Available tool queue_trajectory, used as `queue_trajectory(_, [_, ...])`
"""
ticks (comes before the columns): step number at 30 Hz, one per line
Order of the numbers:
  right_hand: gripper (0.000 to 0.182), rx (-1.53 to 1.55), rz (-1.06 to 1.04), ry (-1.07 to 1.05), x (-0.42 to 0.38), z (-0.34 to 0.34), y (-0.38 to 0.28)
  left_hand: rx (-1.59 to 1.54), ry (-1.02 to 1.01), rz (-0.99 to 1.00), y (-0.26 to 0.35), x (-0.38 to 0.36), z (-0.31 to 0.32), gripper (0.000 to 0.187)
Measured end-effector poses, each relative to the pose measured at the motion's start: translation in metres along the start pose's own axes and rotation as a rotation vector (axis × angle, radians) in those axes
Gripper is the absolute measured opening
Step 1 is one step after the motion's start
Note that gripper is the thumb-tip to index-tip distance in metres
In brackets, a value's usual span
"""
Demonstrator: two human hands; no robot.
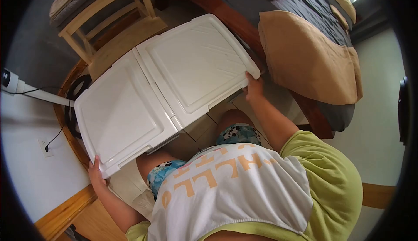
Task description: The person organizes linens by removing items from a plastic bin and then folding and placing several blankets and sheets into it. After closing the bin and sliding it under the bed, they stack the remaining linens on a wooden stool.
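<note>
White hinged two-panel plastic lid (161,88)

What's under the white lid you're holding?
Under the lid, only tiled floor and a grey edge show near the knees. Whatever else sits beneath is covered.

I see the lid (165,88) filling the middle, blocking everything under it. Past its far edge the chair (104,19) crowds close; right of the lid the bed (305,58) walls things off. Open floor (283,102) only near the lid's right corner; wall (30,154) tight on the lid's left.
</note>
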State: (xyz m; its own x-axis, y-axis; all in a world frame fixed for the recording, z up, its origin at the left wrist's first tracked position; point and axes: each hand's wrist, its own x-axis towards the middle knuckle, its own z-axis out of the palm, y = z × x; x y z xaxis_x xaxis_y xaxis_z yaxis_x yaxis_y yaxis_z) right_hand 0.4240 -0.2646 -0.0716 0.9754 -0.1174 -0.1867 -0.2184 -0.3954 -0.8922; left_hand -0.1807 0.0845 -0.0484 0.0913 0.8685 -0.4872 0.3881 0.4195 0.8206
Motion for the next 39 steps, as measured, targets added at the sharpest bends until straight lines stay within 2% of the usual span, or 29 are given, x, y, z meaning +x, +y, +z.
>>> queue_trajectory(2, [0.047, 0.614, 0.465, -0.265, -0.02, 0.001, -0.006, 0.025, -0.077, 0.008, 0.013, -0.002, -0.004, 0.056])
queue_trajectory(3, [0.047, 0.613, 0.466, -0.252, -0.021, 0.001, -0.005, -0.086, -0.058, 0.067, 0.018, -0.008, -0.007, 0.057])
queue_trajectory(6, [0.04, 0.64, 0.412, -0.261, -0.02, 0.001, -0.007, -0.136, -0.051, 0.153, 0.059, -0.046, -0.007, 0.057])
queue_trajectory(8, [0.038, 0.553, 0.543, -0.066, -0.025, -0.003, -0.018, -0.2, -0.053, 0.191, 0.083, -0.079, -0.001, 0.056])
queue_trajectory(13, [0.045, 0.64, 0.493, -0.1, -0.013, -0.029, -0.007, -0.199, -0.004, 0.189, 0.1, -0.111, 0.013, 0.056])
queue_trajectory(17, [0.048, 0.569, 0.343, 0.061, 0.025, -0.006, 0.004, -0.143, -0.021, 0.2, 0.096, -0.077, 0.042, 0.055])
queue_trajectory(21, [0.047, 0.555, 0.14, 0.209, 0.052, 0.01, 0.031, -0.162, -0.096, 0.151, 0.059, -0.029, 0.079, 0.046])
queue_trajectory(24, [0.048, 0.485, 0.215, 0.196, 0.066, -0.004, 0.021, -0.263, -0.126, 0.106, 0.018, -0.013, 0.105, 0.04])
queue_trajectory(26, [0.058, 0.211, 0.023, 0.171, 0.101, -0.017, 0.038, -0.159, -0.062, 0.155, 0.001, -0.007, 0.128, 0.04])
queue_trajectory(27, [0.065, -0.068, -0.066, 0.206, 0.143, -0.015, 0.058, -0.074, -0.009, 0.203, -0.002, -0.009, 0.138, 0.041])
queue_trajectory(28, [0.071, -0.208, -0.075, 0.152, 0.147, -0.02, 0.064, -0.051, -0.013, 0.178, 0.0, -0.012, 0.145, 0.041])
queue_trajectory(29, [0.078, -0.347, -0.092, 0.099, 0.151, -0.025, 0.069, 0.175, 0.094, 0.268, 0.004, -0.015, 0.15, 0.044])
queue_trajectory(30, [0.081, -0.344, -0.061, 0.031, 0.142, -0.028, 0.048, 0.395, 0.198, 0.365, 0.005, -0.016, 0.154, 0.046])
queue_trajectory(31, [0.084, -0.342, -0.029, -0.037, 0.13, -0.032, 0.023, 0.402, 0.198, 0.352, 0.002, -0.014, 0.157, 0.046])
queue_trajectory(33, [0.082, -0.619, 0.052, -0.149, 0.113, -0.032, 0.008, 0.343, 0.244, 0.332, -0.006, -0.009, 0.155, 0.049])
queue_trajectory(34, [0.082, -0.63, 0.054, -0.154, 0.101, -0.031, 0.008, 0.346, 0.244, 0.321, -0.01, -0.007, 0.151, 0.049])
queue_trajectory(36, [0.082, -0.638, -0.392, 0.019, 0.065, -0.025, 0.01, 0.222, 0.164, 0.273, -0.016, -0.005, 0.144, 0.049])
queue_trajectory(38, [0.079, -0.695, -0.581, 0.14, 0.024, -0.015, 0.006, 0.229, 0.182, 0.249, -0.018, -0.013, 0.141, 0.049])
queue_trajectory(39, [0.076, -0.642, -0.722, -0.006, 0.014, -0.009, -0.001, 0.239, 0.197, 0.233, -0.02, -0.018, 0.139, 0.048])
